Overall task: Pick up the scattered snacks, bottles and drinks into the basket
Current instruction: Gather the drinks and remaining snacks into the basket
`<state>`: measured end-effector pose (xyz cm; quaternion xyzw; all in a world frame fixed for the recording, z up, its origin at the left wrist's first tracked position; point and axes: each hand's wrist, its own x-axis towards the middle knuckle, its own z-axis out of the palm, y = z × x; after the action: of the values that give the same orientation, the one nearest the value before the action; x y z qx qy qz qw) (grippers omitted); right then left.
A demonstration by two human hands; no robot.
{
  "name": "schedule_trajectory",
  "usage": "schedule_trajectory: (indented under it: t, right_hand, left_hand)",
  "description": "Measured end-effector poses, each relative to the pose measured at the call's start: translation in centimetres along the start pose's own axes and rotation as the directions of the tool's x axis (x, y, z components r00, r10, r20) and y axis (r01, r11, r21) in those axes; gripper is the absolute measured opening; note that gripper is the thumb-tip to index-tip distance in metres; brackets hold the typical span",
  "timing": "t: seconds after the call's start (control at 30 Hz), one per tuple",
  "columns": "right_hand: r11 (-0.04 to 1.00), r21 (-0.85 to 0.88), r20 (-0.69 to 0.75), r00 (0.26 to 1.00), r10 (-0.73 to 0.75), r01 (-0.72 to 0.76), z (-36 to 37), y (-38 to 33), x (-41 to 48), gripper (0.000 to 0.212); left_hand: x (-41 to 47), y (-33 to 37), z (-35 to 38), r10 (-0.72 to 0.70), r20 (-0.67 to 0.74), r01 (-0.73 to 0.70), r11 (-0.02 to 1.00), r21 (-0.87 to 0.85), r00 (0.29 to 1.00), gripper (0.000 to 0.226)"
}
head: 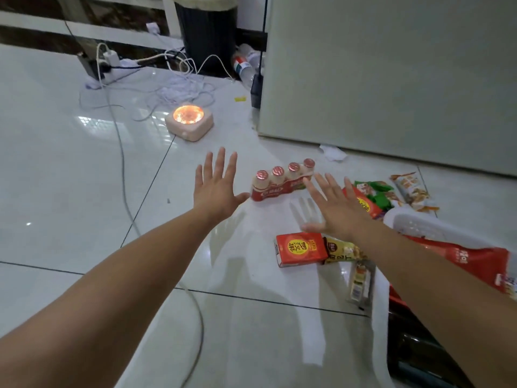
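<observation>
A shrink-wrapped pack of small yogurt drink bottles (281, 182) with red foil caps stands on the white tile floor. My left hand (216, 186) hovers just left of it, fingers spread, holding nothing. My right hand (337, 207) hovers to its right, also spread and empty. Below my right hand lie a red drink carton (300, 249) and a yellow-green carton (342, 250). A wrapped snack bar (359, 284) lies nearer me. The white basket (414, 224) sits at the right with a red bag (475, 261) in it. Green and orange snack packets (391, 191) lie beyond the basket.
A glowing electric heater (188, 121) sits on the floor ahead, with tangled white cables (179, 88) and a power strip behind it. A grey cable (123, 175) runs across the floor under my left arm. A large grey cabinet (391, 74) stands at the right, a black bin (207, 32) behind.
</observation>
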<state>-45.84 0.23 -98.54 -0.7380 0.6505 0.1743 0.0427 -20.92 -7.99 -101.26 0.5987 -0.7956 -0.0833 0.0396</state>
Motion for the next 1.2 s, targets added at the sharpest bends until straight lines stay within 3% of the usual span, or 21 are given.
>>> schedule_trajectory:
  t: [0.13,0.23,0.43,0.63,0.83,0.97,1.1,1.2]
  right_hand:
    - [0.986,0.016,0.101,0.981,-0.167,0.166,2.9,-1.6,0.1,0.118]
    - [0.96,0.081,0.113,0.954,-0.277,0.269,5.3,-3.4,0.4,0.117]
    - [0.942,0.196,0.102,0.95,-0.296,0.272,7.4,-4.9,1.0,0.101]
    - [0.952,0.151,0.079,0.957,-0.279,0.265,7.8,-5.5,2.0,0.071]
    - [0.952,0.088,0.145,0.942,-0.303,0.293,6.6,-6.3,1.1,0.068]
    - [0.956,0.187,0.109,0.962,-0.25,0.227,4.7,-6.6,-0.3,0.067]
    - [0.946,0.308,0.077,0.988,-0.132,0.103,1.8,-5.5,-1.6,0.084]
    - [0.949,0.314,0.03,0.998,-0.055,0.043,0.0,-4.3,-2.9,0.075]
  left_hand:
    - [0.5,1.8,2.6,0.042,0.077,-0.035,0.996,-0.084,0.996,0.097]
    - [1.5,2.7,3.7,0.111,0.085,-0.09,0.971,-0.221,0.99,0.098]
    - [4.6,4.7,5.1,0.127,0.117,-0.053,0.87,-0.49,0.985,0.094]
    - [6.0,5.6,5.2,0.024,0.056,-0.001,0.926,-0.377,0.998,0.037]
    - [4.7,6.0,4.2,-0.012,0.242,0.079,0.96,-0.27,0.97,0.033]
    - [2.8,5.4,3.4,-0.059,0.392,0.155,0.963,-0.218,0.918,0.038]
    - [0.5,3.9,2.6,-0.115,0.403,0.258,0.911,-0.322,0.908,0.025]
    - [-0.9,2.6,2.0,-0.21,0.386,0.364,0.849,-0.383,0.898,0.014]
